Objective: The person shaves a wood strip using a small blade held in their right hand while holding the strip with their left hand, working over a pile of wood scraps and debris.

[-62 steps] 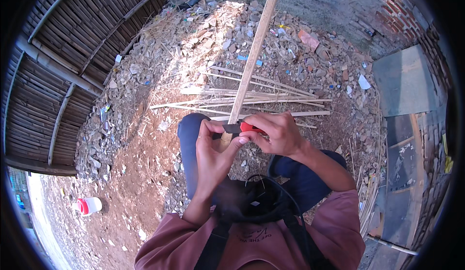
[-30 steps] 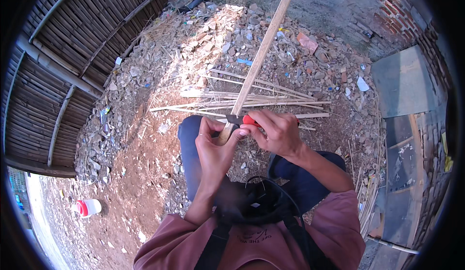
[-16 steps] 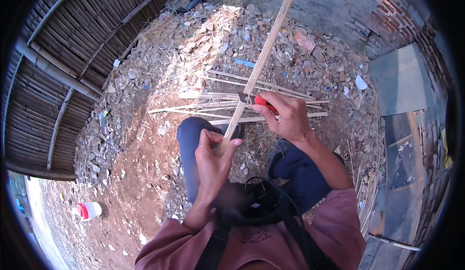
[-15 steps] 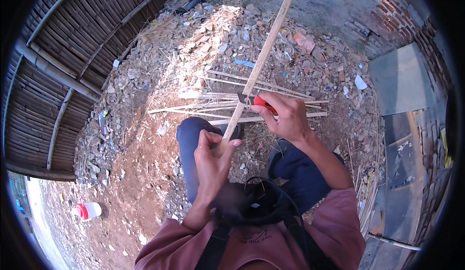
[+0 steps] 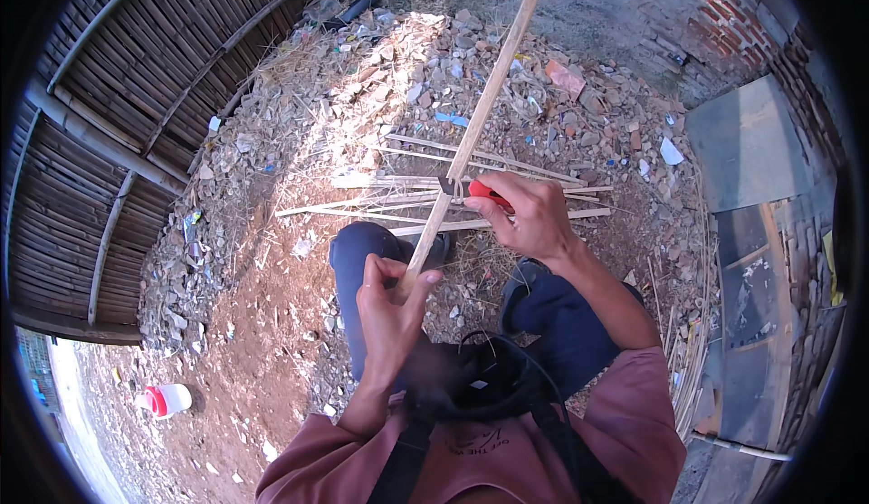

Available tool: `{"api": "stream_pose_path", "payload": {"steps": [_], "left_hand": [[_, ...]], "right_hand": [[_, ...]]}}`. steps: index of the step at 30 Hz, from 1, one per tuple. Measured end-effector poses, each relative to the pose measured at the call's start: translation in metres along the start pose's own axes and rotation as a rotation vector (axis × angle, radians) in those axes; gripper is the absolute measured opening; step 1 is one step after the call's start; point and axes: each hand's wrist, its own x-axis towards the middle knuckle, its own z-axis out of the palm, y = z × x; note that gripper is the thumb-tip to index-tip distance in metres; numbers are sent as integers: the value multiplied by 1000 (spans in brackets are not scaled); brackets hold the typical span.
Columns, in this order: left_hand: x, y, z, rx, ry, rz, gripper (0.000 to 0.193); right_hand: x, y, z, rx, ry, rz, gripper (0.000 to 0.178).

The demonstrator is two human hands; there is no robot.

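Note:
A long pale bamboo strip [image 5: 487,104] slants from near my lap up past the top edge of the view. Its near end is pinched between the thumb and fingers of my left hand [image 5: 387,314], above my left knee. My right hand [image 5: 534,218] grips a red-handled knife [image 5: 486,194], most of its handle hidden by the fingers. The dark blade lies across the strip, and a thin curl of shaving shows beside it. Behind and below the strip, several split bamboo strips [image 5: 588,213] lie crossed on the ground.
Rubble and litter [image 5: 434,70] spread ahead toward a brick wall [image 5: 597,15]. A bamboo-slat wall [image 5: 100,142] rises at the left. A white container with a red band [image 5: 169,400] stands at lower left. Grey panels [image 5: 751,147] lean at right, near long thin strips [image 5: 695,359] on the ground.
The bamboo strip and both hands have shifted slightly left in view. The blade stays against the strip at nearly the same place, and both grips are unchanged.

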Motion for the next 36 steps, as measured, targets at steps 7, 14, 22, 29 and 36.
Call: {"api": "stream_pose_path", "payload": {"steps": [7, 14, 22, 29, 36], "left_hand": [[-7, -6, -11, 66, -52, -124, 42], [-43, -20, -26, 2, -124, -178, 44], [-53, -25, -46, 202, -174, -207, 48], [-65, -30, -61, 179, -265, -329, 50], [-54, -50, -61, 304, -193, -207, 44]], "right_hand": [[6, 21, -1, 33, 41, 67, 19], [25, 75, -39, -73, 3, 355, 28], [32, 126, -38, -104, 15, 435, 37], [40, 247, -77, -128, 172, 609, 37], [-51, 278, -71, -581, -673, 635, 39]]}}
